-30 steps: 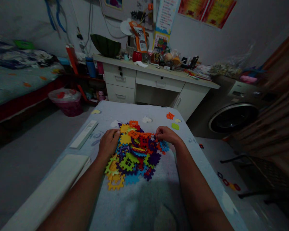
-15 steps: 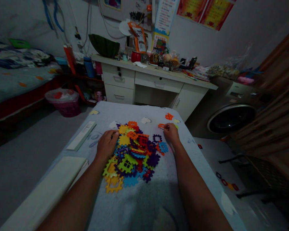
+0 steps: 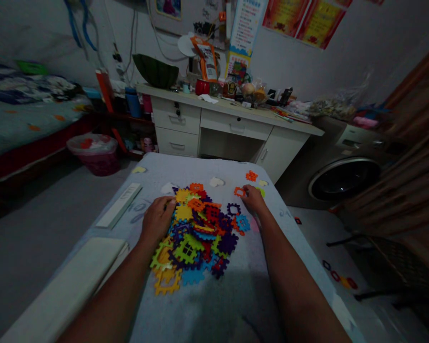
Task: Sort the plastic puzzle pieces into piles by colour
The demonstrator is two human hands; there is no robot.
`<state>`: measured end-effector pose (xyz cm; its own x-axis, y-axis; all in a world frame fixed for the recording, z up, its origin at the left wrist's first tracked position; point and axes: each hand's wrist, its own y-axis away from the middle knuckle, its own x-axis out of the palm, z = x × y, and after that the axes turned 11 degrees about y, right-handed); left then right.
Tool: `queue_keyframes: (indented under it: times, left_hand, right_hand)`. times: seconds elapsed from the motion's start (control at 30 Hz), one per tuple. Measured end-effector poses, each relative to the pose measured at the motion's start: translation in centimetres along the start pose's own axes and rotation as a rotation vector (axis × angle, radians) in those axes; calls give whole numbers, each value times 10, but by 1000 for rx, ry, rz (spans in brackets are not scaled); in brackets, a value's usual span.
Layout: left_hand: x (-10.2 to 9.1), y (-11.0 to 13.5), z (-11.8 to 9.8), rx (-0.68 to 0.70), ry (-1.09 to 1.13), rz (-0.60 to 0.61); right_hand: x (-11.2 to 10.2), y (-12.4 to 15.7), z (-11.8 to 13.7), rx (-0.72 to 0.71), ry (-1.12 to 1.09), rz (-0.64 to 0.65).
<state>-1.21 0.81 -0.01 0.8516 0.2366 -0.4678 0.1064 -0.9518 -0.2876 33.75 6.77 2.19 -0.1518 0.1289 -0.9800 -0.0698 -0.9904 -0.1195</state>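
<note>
Some room, pile (image 3: pixel 188 250) to far edge (image 3: pixel 207 159)

The toothed pieces (image 3: pixel 204 230) mix yellow, orange, red, purple, lime green and blue; the frame (image 3: pixel 236 191) at the right hand (image 3: pixel 253 197) is orange; the cloth (image 3: pixel 250 286) is pale blue-grey, printed with yellow and white shapes; the bedspread (image 3: pixel 14 119) is pale blue-green with orange patches; the bin (image 3: pixel 102 164) is magenta.

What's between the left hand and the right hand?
In the head view, the heap of coloured pieces; nearer the right hand, a purple frame and an orange frame.
</note>
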Motion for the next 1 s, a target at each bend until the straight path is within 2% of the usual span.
queue_keyframes:
  times: [0.07,0.13,0.23,0.33,0.63,0.8,0.9,0.97,1.0]
  left_hand:
    - [0,0,0,2,-1,-1]
    - [0,0,0,9,-2,-4]
    - [0,1,0,6,-3,-5]
    - [0,0,1,5,5,-9]
    - [0,2,0,2,7,-11]
    - [0,1,0,6,7,-13]
    - [0,1,-1,3,11,-13]
    - [0,1,-1,5,11,-12]
    - [0,2,-1,7,12,-9]
  right_hand:
    - [-1,-8,-2,-34,7,-10]
    - [-2,-18,-5,-12,3,-72]
    - [-1,-32,-11,115,-1,-188]
    - [1,-43,-15,225,24,-235]
    - [3,-62,-10,301,54,-227]
    - [-1,-62,0,328,54,-136]
    - [-7,-57,5,333,19,-141]
    - [-13,-51,10,259,-50,-142]
    - [-17,-48,12,171,-102,-118]
